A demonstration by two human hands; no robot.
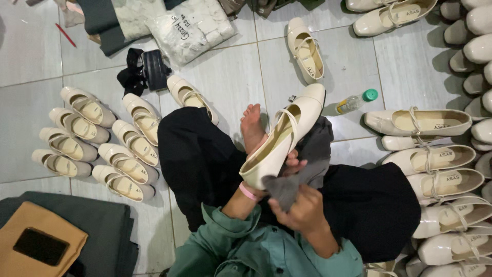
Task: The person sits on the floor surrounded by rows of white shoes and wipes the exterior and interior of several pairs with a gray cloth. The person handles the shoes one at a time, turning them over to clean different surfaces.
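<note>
I sit cross-legged on a tiled floor in black trousers and a green shirt. My left hand [291, 165], with a pink band at the wrist, holds a cream strapped shoe [284, 134] from beneath, its toe pointing away from me. My right hand [301, 211] grips a dark grey cloth [312, 154] that lies bunched against the shoe's side and heel. My bare foot [252, 125] shows just left of the shoe.
Rows of cream shoes [97, 141] lie on the left, and more line the right edge [435, 164]. A small bottle with a green cap [357, 101] lies ahead. A phone [41, 246] rests on tan board at bottom left. A white plastic bag [192, 28] sits at the top.
</note>
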